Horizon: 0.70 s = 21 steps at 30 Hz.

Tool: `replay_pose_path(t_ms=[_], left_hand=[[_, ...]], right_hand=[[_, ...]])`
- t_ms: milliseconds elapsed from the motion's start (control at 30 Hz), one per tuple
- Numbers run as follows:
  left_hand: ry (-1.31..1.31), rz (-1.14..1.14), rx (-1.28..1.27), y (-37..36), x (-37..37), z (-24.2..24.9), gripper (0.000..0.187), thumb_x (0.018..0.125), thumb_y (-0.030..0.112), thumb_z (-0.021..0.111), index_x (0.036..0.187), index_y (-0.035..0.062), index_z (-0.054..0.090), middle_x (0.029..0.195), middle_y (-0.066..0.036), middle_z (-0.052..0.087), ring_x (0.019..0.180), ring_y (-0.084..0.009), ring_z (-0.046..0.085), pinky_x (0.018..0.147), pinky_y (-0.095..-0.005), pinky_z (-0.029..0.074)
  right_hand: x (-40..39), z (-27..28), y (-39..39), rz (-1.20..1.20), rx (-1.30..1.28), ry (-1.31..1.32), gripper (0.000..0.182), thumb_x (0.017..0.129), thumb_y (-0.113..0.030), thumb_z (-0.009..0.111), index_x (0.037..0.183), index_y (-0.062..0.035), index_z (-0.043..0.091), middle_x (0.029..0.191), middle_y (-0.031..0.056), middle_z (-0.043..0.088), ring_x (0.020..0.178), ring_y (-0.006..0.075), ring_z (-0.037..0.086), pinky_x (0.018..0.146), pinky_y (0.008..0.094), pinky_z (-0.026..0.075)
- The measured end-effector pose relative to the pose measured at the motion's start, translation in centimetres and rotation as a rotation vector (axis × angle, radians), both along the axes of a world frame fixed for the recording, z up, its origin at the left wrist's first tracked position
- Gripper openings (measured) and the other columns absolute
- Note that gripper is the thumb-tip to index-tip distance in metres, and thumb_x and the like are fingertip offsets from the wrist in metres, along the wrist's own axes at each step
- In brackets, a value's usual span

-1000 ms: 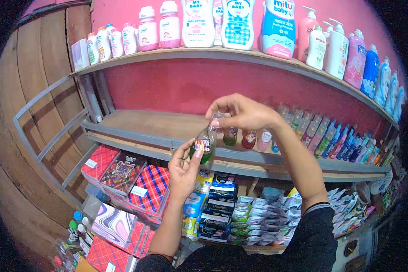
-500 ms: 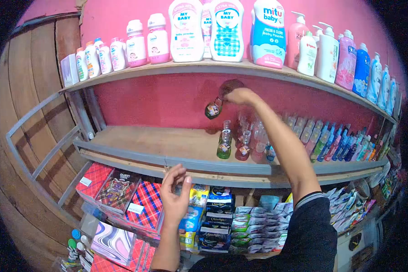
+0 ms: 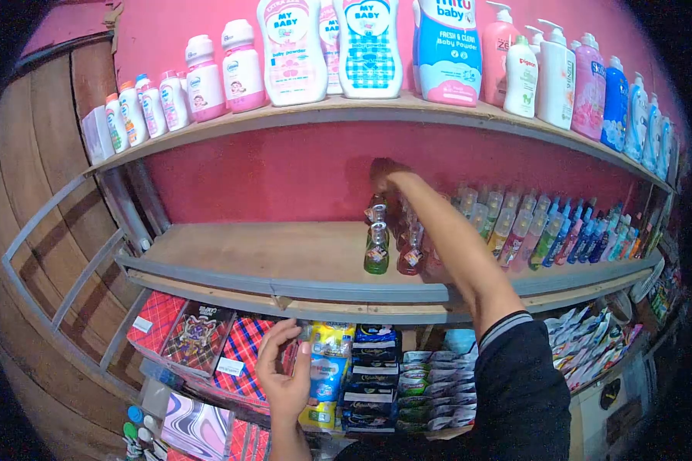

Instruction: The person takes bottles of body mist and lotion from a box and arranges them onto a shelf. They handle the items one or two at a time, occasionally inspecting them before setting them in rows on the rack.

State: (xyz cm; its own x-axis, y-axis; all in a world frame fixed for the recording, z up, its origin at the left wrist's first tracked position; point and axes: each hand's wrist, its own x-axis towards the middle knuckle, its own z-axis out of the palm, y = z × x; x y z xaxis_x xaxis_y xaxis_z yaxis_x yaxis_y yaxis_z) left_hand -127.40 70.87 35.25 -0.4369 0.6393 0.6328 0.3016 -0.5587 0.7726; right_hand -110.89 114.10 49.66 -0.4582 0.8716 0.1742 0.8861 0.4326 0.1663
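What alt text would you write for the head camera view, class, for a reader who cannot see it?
A person's right hand reaches to the back of a wooden shop shelf, over a row of small bottles. The left hand hangs lower, near stacked packets. Baby powder bottles line the shelf above.

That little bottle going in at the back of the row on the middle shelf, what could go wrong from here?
The right hand reaches over tightly packed small bottles to set one bottle behind them; the forearm passes close above the row and could topple one, perhaps several. The green bottle at the front stands near the shelf edge and might fall. The left hand is down by the packets, too low to catch it.
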Motion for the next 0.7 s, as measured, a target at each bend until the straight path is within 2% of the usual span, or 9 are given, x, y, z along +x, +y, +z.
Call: replay_pose_path(t_ms=[67,167,267,400,700], left_hand=[[0.023,0.015,-0.014,-0.5,0.3,0.7,0.023,0.081,-0.004,0.063,0.104,-0.0041,0.062,0.117,-0.016,0.059,0.11,-0.0217,0.057,0.094,-0.0323,0.046],[0.034,0.023,-0.02,-0.5,0.4,0.9,0.023,0.081,-0.005,0.062,0.103,-0.004,0.062,0.116,-0.016,0.06,0.11,-0.0218,0.057,0.094,-0.0323,0.046],[0.031,0.022,-0.025,-0.6,0.7,0.9,0.022,0.081,-0.005,0.062,0.103,-0.0039,0.062,0.116,-0.016,0.06,0.11,-0.0221,0.057,0.094,-0.0325,0.046],[0.109,0.056,-0.022,-0.6,0.6,0.8,0.022,0.08,-0.005,0.061,0.103,-0.0039,0.062,0.116,-0.016,0.06,0.11,-0.0228,0.057,0.094,-0.0329,0.045],[0.044,0.062,-0.058,-1.1,1.4,1.0,0.023,0.08,-0.005,0.061,0.102,-0.0038,0.062,0.115,-0.016,0.06,0.108,-0.0222,0.057,0.094,-0.033,0.045]], right_hand=[[-0.6,-0.8,1.4,0.004,0.002,-0.159,0.04,0.067,-0.021,0.073,0.102,-0.0015,0.07,0.106,0.0206,0.067,0.097,0.0315,0.067,0.078,0.0417,0.055],[-0.4,-0.5,-1.7,-0.089,-0.051,0.083,0.039,0.067,-0.021,0.073,0.1,-0.002,0.071,0.105,0.0205,0.067,0.096,0.0319,0.067,0.078,0.0421,0.055],[-0.8,-1.9,1.5,-0.02,-0.071,-0.041,0.037,0.068,-0.021,0.071,0.1,-0.0032,0.07,0.105,0.0194,0.067,0.094,0.0316,0.066,0.077,0.0429,0.053],[-1.1,-2.5,2.7,-0.015,-0.144,-0.068,0.033,0.07,-0.021,0.067,0.099,-0.0057,0.07,0.104,0.0175,0.067,0.091,0.0307,0.064,0.078,0.0437,0.051],[-1.7,-3.4,5.4,0.029,-0.286,-0.152,0.028,0.075,-0.02,0.059,0.099,-0.0111,0.069,0.101,0.0132,0.066,0.085,0.0287,0.061,0.079,0.0454,0.046]])
